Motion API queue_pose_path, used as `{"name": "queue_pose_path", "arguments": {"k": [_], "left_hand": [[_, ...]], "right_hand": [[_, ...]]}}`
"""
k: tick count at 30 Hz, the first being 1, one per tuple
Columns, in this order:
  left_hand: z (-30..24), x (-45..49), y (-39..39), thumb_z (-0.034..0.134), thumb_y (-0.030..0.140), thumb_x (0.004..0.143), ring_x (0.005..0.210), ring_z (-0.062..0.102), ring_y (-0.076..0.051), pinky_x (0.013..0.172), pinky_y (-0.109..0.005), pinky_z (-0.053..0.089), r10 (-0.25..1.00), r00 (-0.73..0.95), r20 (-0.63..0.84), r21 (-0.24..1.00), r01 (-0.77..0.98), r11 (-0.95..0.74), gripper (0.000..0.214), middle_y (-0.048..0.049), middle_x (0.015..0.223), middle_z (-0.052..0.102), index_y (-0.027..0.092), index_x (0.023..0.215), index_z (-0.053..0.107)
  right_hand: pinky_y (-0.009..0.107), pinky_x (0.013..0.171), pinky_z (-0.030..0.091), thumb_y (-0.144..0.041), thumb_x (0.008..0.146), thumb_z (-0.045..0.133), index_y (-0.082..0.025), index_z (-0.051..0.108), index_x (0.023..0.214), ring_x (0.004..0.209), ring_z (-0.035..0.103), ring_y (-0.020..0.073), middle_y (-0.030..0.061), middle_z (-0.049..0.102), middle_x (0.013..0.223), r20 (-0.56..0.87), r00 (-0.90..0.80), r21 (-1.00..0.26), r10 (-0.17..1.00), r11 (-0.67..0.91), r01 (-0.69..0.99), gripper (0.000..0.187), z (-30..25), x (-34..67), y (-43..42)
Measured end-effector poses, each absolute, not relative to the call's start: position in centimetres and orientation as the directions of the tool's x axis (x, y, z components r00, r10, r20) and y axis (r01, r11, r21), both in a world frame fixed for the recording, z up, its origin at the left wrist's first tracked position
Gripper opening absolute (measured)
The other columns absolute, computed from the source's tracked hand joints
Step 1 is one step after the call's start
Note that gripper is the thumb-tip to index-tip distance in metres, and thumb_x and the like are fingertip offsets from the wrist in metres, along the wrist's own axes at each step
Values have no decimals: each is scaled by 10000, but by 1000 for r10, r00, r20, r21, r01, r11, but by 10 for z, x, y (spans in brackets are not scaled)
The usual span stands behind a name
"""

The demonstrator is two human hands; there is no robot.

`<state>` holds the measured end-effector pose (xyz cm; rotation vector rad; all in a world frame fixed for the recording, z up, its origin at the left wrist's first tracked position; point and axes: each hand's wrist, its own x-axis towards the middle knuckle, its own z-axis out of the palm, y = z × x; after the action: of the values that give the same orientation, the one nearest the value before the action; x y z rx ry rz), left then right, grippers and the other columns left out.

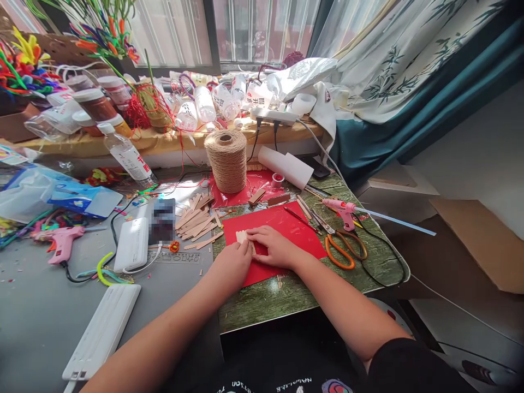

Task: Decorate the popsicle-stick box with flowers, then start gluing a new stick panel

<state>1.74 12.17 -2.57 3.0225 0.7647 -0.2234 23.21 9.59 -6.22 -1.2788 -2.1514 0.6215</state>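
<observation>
Over a red sheet point(229, 226), both hands hold a small row of pale craft sticks point(241, 237) set side by side. My left hand point(231, 265) is closed on the sticks' near left side. From the right, my right hand point(272, 246) presses its fingertips and thumb against them. The hands cover most of the lower part of the sticks. A heap of loose craft sticks point(196, 218) lies just left of the sheet. Scissors with orange handles point(339, 252) and a pencil point(302, 220) rest at the sheet's right.
A pink glue gun point(341, 212) with a long glue stick lies right, its cord near the table edge. Behind the sheet stands a twine spool point(226, 162). Leftward are another pink glue gun point(67, 243), a white power bank point(131, 244) and a white power strip point(102, 330).
</observation>
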Motion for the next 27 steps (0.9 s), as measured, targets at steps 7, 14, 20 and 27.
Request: {"name": "queue_pose_path", "arguments": {"k": [7,14,20,27], "left_hand": [[-12,36,110,479,177,964,1076,669,-321,909,-424,543,541,809,-230,-71,540,-839,487,-270,1313,634,1,1412,555],[-15,46,105,541,150,917,935,662,-302,775,-407,568,582,762,-282,-99,581,-808,347,-242,1098,648,34,1203,700],[-19,43,104,528,45,860,1034,652,-371,795,-455,569,554,785,-278,-69,559,-826,446,-328,1251,603,-5,1277,677],[-34,31,114,524,74,856,1053,641,-375,837,-485,563,504,836,-217,-57,505,-862,521,-313,1333,595,14,1362,635]], "right_hand": [[524,1213,399,-357,927,707,-224,578,1460,1436,489,299,142,538,1544,198,-431,-590,880,458,665,564,-56,231,86],[530,1182,433,-275,960,642,-276,636,1373,1364,557,287,95,635,1435,368,-214,-596,905,406,693,414,-36,287,21],[471,965,557,-381,938,601,-211,671,1054,986,696,259,93,718,1032,387,724,-850,570,-84,520,218,-60,394,-15],[417,893,594,-399,749,745,-160,654,1105,982,688,235,110,709,1107,189,832,-939,521,-153,309,439,-77,444,14]]}}
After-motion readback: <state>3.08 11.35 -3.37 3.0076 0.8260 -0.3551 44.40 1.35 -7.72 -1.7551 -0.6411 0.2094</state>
